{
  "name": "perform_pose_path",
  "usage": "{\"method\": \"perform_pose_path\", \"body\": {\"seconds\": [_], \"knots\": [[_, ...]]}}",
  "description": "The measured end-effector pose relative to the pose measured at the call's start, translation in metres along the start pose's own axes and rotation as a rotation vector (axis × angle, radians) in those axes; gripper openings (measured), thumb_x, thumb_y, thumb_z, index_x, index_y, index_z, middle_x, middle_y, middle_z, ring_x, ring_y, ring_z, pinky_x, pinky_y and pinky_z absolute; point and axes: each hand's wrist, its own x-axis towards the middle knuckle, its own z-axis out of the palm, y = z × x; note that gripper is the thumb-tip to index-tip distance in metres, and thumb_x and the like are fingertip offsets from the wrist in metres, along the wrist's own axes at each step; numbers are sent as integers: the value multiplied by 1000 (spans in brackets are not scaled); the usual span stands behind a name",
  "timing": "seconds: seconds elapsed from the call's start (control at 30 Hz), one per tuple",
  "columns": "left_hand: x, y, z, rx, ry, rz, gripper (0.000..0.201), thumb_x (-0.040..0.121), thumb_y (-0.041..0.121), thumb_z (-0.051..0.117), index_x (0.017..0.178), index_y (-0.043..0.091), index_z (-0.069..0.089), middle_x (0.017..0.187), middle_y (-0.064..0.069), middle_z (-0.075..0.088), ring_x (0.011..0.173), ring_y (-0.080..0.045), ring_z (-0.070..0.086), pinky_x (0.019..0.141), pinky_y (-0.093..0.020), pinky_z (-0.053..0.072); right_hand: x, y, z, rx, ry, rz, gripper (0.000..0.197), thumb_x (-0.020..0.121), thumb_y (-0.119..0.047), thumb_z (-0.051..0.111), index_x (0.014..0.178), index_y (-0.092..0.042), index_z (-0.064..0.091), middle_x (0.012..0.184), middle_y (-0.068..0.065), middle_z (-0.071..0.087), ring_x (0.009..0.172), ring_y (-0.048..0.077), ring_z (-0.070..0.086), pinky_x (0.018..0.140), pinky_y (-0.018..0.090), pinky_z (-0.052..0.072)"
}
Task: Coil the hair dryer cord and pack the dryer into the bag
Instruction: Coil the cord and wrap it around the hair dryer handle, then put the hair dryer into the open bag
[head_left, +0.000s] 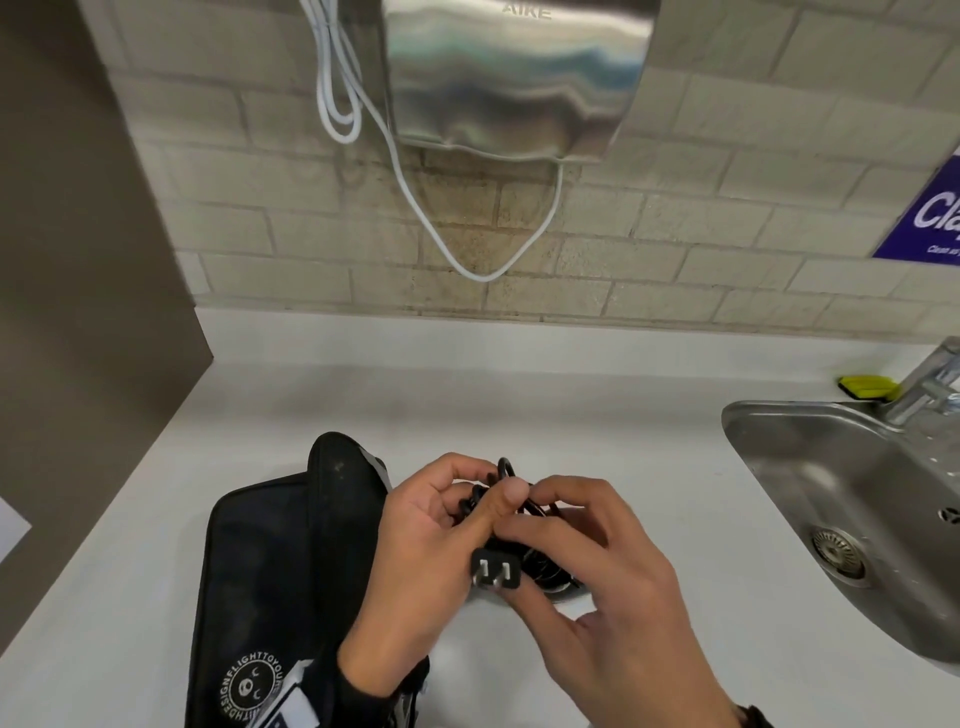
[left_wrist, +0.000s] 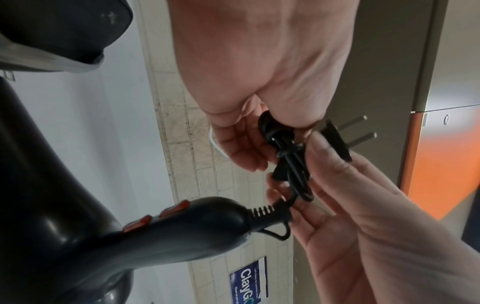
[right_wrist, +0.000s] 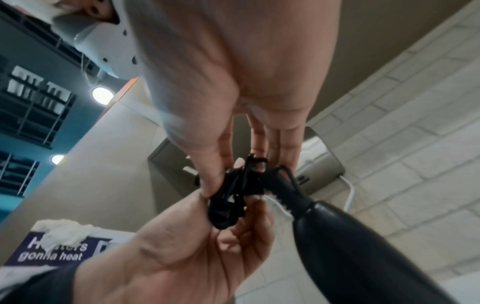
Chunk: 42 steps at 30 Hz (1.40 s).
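Your left hand (head_left: 415, 545) and right hand (head_left: 597, 582) meet low in the centre of the head view, just above the table (head_left: 519, 395), and both have a narrow grip on the same thing: the coiled black cord (left_wrist: 291, 164), with the left thumb and fingers pinching the upper end of the bundle and the right fingers curled round its lower loops. The plug (head_left: 496, 567) sticks out between your hands with its two prongs facing you. The hair dryer (left_wrist: 130, 232) hangs from the cord's ribbed strain relief at the lower left of the left wrist view; whether its body rests on the table I cannot tell. The bag (head_left: 291, 561) lies on the table at the lower left of the head view, just beside your left hand, and I cannot see for certain where its opening is. The cord looks thin, limp and springy, so the loops will likely fall open the moment you loosen your pinch; keep one hand round the middle of the bundle rather than its ends. The dryer looks like smooth, hard, glossy plastic, heavier than its cord and probably slippery, so do not let it dangle by the cord: take it by the handle, near the orange switches (left_wrist: 161, 214), and carry cord and handle together toward the bag.
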Motion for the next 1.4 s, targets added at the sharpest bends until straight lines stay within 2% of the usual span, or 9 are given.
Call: {"method": "perform_pose_path", "body": {"seconds": [0.17,0.37,0.53,0.73,1.0,1.13,1.2,1.3,1.4], "knots": [[-1,2,2,33,-7,28,36,62,42,76,81,12,68,62,-3,71,56,-12,62,53,-21,51,7,-10,-8,29,134,75,20,78,-36,73,98,-34,71,104,-13,61,98,12,59,75,19,47],[-2,7,-8,148,-115,102,50,64,59,78,104,31,66,56,-2,63,52,-14,57,55,-28,51,21,-16,-21,628,186,396,12,69,-19,76,81,-18,75,70,-2,74,61,7,66,59,14,51],[-2,13,-14,368,-243,190,40,59,34,89,95,30,72,69,-17,61,57,-20,49,61,-25,47,26,-3,-30,811,156,576,27,72,-31,76,80,-5,72,64,8,69,57,18,63,54,22,55],[0,21,-18,492,-288,227,21,74,39,79,86,23,72,68,15,63,59,0,55,60,-17,47,27,7,-28,1070,133,681,23,74,-23,71,78,-1,68,63,11,66,55,19,63,56,24,56],[0,34,-21,531,-356,125,20,68,32,86,81,21,76,75,-3,73,67,-26,64,63,-26,51,-2,27,-22,1291,109,717,52,56,-43,88,83,-4,67,69,14,65,58,26,63,52,36,54],[0,40,-17,550,-384,100,22,65,31,88,82,26,77,77,-3,74,68,-28,64,64,-26,53,-32,48,-4,1295,-48,1161,69,75,-66,62,66,3,64,52,22,57,33,24,51,34,21,39],[1,42,-14,559,-386,101,25,62,35,89,83,28,77,75,-5,73,66,-26,63,63,-22,52,-47,57,10,1203,-178,1401,70,88,-57,46,64,6,65,50,22,57,28,21,46,33,18,35],[0,43,-12,552,-383,104,27,61,34,90,84,31,76,74,-8,71,62,-25,61,63,-24,52,-56,64,27,1206,-235,1586,72,73,-56,53,81,14,67,63,28,64,40,29,58,43,27,44],[-2,41,-14,559,-408,87,27,62,29,91,85,32,76,69,-3,69,56,-7,56,63,-20,50,-52,71,41,1339,-106,1636,75,80,-52,54,105,18,64,86,30,69,57,35,69,52,36,55]]}}
